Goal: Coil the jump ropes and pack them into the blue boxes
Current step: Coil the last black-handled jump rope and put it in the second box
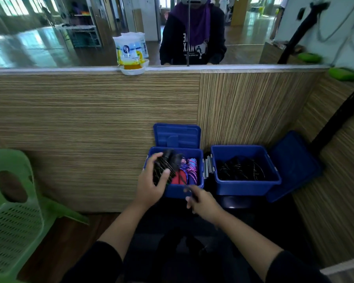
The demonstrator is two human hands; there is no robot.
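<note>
The left hand grips a coiled black rope over the left box, which holds red and pink ropes. The right hand pinches the rope's end. At 3 o'clock, the right box holds black ropes.

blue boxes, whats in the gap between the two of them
In the head view, grey latch handles stand in the narrow gap between the left blue box and the right blue box.

An indoor hall or activity room: a wood-grain partition wall topped by a wide mirror reflecting glossy flooring, a green plastic chair, and blue storage boxes.
</note>
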